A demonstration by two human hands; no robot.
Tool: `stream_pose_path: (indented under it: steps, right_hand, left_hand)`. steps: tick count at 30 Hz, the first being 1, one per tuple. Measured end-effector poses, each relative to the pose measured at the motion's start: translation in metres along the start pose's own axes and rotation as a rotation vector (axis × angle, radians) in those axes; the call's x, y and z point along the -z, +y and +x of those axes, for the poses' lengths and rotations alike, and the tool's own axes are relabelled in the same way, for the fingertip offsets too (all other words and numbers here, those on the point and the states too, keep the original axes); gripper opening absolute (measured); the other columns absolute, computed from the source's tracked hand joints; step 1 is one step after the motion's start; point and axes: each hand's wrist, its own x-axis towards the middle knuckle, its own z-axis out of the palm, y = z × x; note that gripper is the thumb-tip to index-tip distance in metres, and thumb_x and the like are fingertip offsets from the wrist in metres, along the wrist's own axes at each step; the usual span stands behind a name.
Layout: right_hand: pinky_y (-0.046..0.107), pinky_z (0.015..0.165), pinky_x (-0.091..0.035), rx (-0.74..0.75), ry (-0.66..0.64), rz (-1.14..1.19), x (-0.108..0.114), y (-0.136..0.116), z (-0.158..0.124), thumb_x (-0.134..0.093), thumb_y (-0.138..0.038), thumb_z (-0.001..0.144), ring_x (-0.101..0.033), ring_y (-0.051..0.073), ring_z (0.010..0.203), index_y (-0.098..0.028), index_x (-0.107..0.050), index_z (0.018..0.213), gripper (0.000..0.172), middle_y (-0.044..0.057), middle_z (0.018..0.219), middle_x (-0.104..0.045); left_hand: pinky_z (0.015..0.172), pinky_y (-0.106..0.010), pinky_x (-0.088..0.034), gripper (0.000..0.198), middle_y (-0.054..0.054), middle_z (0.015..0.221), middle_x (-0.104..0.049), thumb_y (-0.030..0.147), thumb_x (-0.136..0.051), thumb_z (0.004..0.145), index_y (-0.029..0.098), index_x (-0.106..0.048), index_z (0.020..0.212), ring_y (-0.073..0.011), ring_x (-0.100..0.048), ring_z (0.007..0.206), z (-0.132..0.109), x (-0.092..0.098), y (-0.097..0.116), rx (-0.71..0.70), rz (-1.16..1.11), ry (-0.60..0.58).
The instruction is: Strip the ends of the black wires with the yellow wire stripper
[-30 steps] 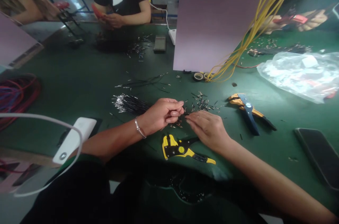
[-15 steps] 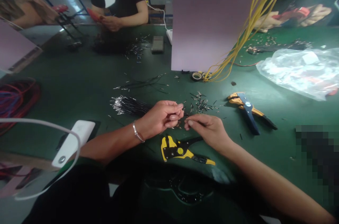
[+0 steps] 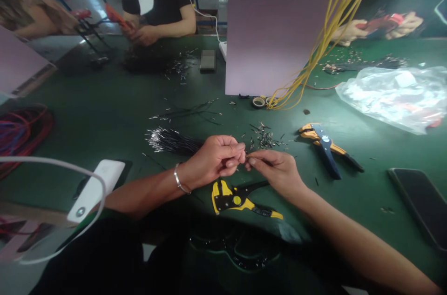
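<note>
Curled fingers [image 3: 238, 147] nearly meet beside slender, silver-tipped black wires [image 3: 174, 140].

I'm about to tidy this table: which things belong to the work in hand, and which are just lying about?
Seemingly in use, near the left hand and right hand:
black wire bundle
dark clippings
yellow-black tool

Seemingly just lying about:
phone
plastic bag
tape rolls
coiled cables

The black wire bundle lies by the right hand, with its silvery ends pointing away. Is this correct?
Wrong hand: the head view shows the wire bundle by the left hand, not the right hand. Its silvery ends do point away.
</note>
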Motion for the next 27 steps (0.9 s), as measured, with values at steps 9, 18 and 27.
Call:
stream_pose_path:
  steps: [9,18,27]
  right_hand:
    - [0.031,0.056,-0.056,-0.208,-0.093,0.504,0.000,0.003,0.000,-0.077,-0.025,0.071,-0.065,0.015,0.050,-0.018,-0.076,0.074,0.008,0.001,0.058,-0.071]
    - [0.031,0.058,-0.057,-0.181,-0.115,0.536,0.001,0.003,0.001,-0.081,-0.023,0.067,-0.067,0.015,0.052,-0.019,-0.078,0.075,0.009,0.002,0.060,-0.073]
    - [0.030,0.059,-0.057,-0.163,-0.097,0.538,0.003,0.006,0.002,-0.080,-0.021,0.068,-0.067,0.015,0.054,-0.018,-0.078,0.075,0.008,0.003,0.062,-0.074]
  left_hand:
    - [0.035,-0.016,-0.023,0.024,0.004,0.049,-0.040,0.023,-0.062,0.084,0.011,-0.058,0.063,-0.0027,-0.030,0.039,0.008,0.008,0.007,-0.016,0.011,-0.006]
    - [0.035,-0.015,-0.022,0.024,0.001,0.057,-0.046,0.023,-0.063,0.083,0.010,-0.056,0.064,-0.0023,-0.030,0.042,0.012,0.012,0.004,-0.006,-0.059,-0.048]
    - [0.033,-0.014,-0.022,0.022,-0.001,0.062,-0.049,0.020,-0.062,0.083,0.010,-0.056,0.064,-0.0023,-0.030,0.043,0.014,0.016,0.001,0.024,-0.104,-0.064]
